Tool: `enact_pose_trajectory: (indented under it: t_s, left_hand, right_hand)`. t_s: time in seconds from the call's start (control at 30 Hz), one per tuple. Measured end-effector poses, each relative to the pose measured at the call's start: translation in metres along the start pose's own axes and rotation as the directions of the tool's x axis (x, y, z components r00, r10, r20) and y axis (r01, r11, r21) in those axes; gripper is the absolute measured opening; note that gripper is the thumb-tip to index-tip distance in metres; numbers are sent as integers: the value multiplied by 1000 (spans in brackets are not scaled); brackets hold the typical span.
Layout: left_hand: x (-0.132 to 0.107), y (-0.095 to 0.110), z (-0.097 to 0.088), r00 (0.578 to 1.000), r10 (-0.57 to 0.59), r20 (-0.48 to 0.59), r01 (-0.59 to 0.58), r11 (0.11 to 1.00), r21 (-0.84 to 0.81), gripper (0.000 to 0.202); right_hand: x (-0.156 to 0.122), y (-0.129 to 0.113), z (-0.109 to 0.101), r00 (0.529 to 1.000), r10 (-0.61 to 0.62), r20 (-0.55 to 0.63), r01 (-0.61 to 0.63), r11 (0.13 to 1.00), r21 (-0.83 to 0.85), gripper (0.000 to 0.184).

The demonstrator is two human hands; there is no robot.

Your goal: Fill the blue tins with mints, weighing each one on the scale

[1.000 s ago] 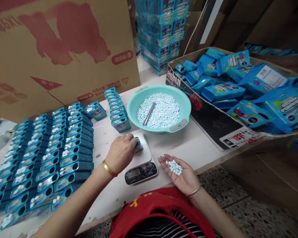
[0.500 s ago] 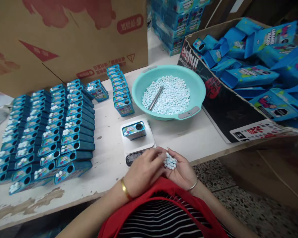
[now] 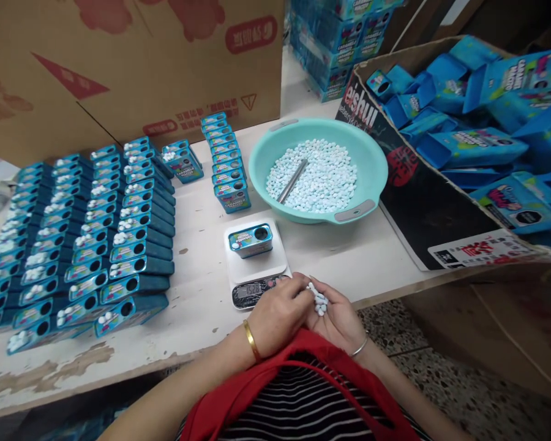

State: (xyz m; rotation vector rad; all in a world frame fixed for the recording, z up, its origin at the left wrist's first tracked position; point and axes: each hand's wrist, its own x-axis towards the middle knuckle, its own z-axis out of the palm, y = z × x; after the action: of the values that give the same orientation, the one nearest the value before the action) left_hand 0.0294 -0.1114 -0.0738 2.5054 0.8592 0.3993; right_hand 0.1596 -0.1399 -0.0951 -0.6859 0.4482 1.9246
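Note:
My right hand (image 3: 337, 318) is cupped palm up at the table's near edge, holding a small heap of pale blue-white tablets (image 3: 320, 301). My left hand (image 3: 280, 315) lies beside it, fingers curled and pinching into that heap. Just beyond both hands a small blue tin (image 3: 250, 239) with a round hole in its lid sits on a white digital scale (image 3: 257, 269), whose display is lit. A teal bowl (image 3: 371, 165) full of the same tablets, with a metal scoop (image 3: 292, 180) lying in it, stands behind the scale.
Several rows of blue tins (image 3: 87, 233) with tablets showing cover the table's left; a short row (image 3: 224, 162) stands left of the bowl. An open carton of blue boxes (image 3: 468, 141) sits at right. A large cardboard box (image 3: 119, 67) stands behind.
My left hand let go of the tin on the scale and came back to my right palm, where it now picks at the tablets. The right hand has cupped tighter.

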Motion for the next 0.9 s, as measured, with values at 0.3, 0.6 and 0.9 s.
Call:
enact_pose_trajectory:
  t_s: [0.3,0.6,0.9]
  left_hand:
    - [28,-26,-72,967,-53,-250,9,985,-175,9]
    - [44,-54,-106,977,-133,-166,160,973,163,18]
    - [10,-61,-141,885,-194,-423,265,958,114,10]
  right_hand:
    - [14,-1,31,986,-46,158,49,999,-15,27]
    - [16,-4,25,991,-40,130,46,998,-43,26]
    - [11,-11,12,995,-66,70,69,997,-36,28]
